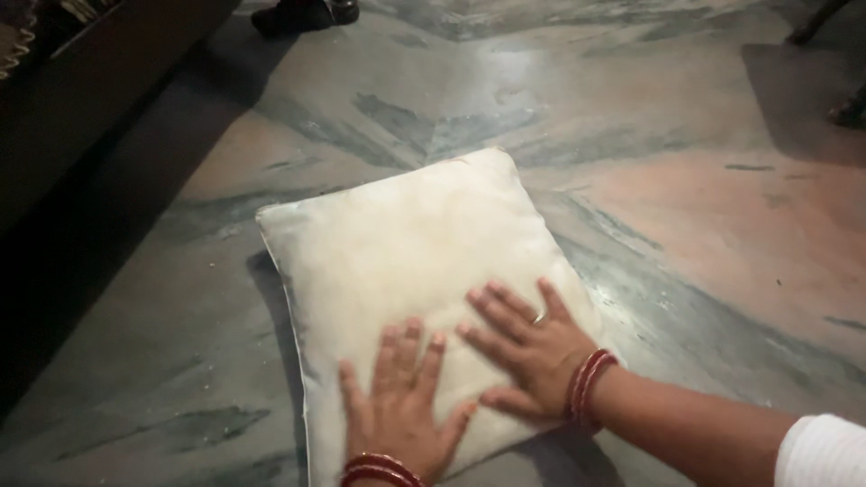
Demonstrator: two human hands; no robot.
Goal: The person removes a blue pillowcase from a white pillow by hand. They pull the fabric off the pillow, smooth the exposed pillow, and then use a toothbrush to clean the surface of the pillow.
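A cream square cushion [397,243] lies flat on a marbled stone floor. My left hand [401,406] rests palm down on its near edge, fingers spread, with red bangles at the wrist. My right hand [528,347] lies palm down beside it on the cushion's near right corner, fingers apart, a ring on one finger and red bangles at the wrist. A white sleeve covers my right forearm at the lower right. Neither hand grips anything.
The floor [704,216] is grey-green and pink marbled stone. A dark piece of furniture [81,99] runs along the left. A dark shoe [302,13] sits at the top, and dark furniture legs [812,22] stand at the top right.
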